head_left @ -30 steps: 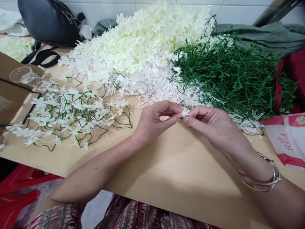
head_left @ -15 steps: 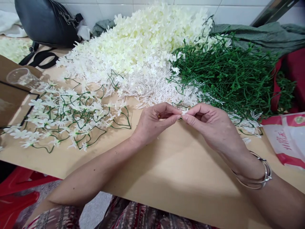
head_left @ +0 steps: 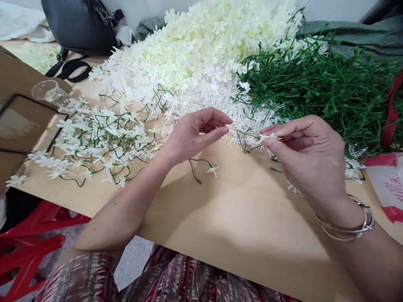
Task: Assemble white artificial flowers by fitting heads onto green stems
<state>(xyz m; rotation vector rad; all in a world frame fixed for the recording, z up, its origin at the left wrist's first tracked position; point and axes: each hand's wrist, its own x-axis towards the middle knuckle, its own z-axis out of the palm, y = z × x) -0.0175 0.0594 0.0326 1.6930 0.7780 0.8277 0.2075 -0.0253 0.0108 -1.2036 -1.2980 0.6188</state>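
Note:
My left hand hovers over the tan table with its fingers curled, thumb and forefinger close together. A thin green stem with one white flower trails from under its palm. My right hand pinches a small white flower piece between thumb and forefinger, a hand's width to the right of my left hand. Both hands sit at the near edge of a heap of small white flower pieces.
A big pile of cream flowers fills the back, with green stems on the right. Sprigs with flowers on them lie left. Also here: a black bag, a plastic cup, a cardboard box, a red stool, a red-and-white packet.
My hands were pinched together on one flower; now they have drawn apart. The right hand holds a flower piece, and a stem with a flower hangs below the left. The view shifted down.

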